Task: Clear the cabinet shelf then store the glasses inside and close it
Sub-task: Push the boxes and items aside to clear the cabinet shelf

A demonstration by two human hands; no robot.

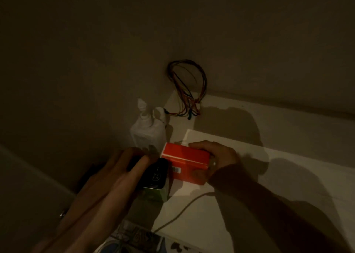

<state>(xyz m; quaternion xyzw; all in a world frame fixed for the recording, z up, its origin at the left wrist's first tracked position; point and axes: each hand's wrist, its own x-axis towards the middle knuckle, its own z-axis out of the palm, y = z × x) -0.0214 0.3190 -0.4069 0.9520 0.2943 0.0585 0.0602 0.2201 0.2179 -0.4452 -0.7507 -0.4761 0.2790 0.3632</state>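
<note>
While the right hand (215,158) clasps the red rectangular cardboard box (187,161) on the white cabinet shelf (288,137), the left hand (123,168) grips a black-capped green container (155,177) just left; lift both straight, avoiding the white plastic bottle (148,129) beyond; no glasses visible

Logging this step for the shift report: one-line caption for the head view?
Dim shelf: right hand grips red box, left hand on black-topped container; white bottle and wires behind.

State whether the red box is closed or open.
Closed: the red box shows unbroken faces with no raised flap, gripped in the right hand.
</note>
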